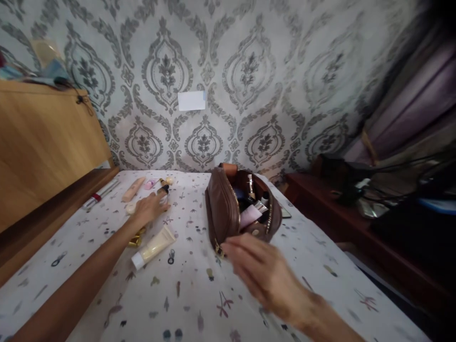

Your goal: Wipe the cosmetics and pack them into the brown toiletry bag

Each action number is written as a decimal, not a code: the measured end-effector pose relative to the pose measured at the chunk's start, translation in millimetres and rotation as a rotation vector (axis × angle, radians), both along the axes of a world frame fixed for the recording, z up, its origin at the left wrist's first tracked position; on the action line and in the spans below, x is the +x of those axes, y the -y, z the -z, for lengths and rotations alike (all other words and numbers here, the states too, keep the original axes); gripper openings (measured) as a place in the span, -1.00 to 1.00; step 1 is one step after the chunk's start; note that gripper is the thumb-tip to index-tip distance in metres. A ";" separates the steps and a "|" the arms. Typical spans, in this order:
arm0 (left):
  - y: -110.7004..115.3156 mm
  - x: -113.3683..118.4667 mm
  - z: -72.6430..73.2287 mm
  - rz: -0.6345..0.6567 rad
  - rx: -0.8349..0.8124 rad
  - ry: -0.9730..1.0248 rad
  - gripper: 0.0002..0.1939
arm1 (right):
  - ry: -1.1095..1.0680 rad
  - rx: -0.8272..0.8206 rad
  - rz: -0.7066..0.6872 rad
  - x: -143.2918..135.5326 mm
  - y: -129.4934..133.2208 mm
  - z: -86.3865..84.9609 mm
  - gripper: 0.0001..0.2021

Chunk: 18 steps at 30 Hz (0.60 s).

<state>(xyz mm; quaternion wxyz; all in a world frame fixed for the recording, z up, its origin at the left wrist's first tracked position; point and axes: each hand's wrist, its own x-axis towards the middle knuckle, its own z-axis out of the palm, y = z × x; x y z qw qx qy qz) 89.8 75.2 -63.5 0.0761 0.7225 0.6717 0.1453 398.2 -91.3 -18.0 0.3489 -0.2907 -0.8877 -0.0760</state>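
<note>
My left hand [149,207] is at the left of the patterned cloth, its fingers closed around what looks like a small bottle with a dark cap [164,189]. A cream tube with a white cap [153,248] lies nearer to me, beside gold-coloured items [135,240] partly under my wrist. Standing unzipped in the middle is a brown cosmetic bag [221,206], with a pale pink tube [250,216] and other cosmetics inside. In front of it, my right hand [258,266] is blurred, fingertips close to the zip pull [218,249]; whether they touch it I cannot tell.
Behind my left hand lie a peach tube [133,189], a small pink item [150,184] and a slim silver item [103,194]. A wooden board [50,147] bounds the left side. On the right stands a dark red table [331,209] with cables. Patterned wallpaper closes the back.
</note>
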 end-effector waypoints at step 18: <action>124.3 44.3 -13.6 0.330 -0.135 0.839 -0.64 | -1.252 -1.399 -0.325 -106.3 -14.5 80.1 -0.55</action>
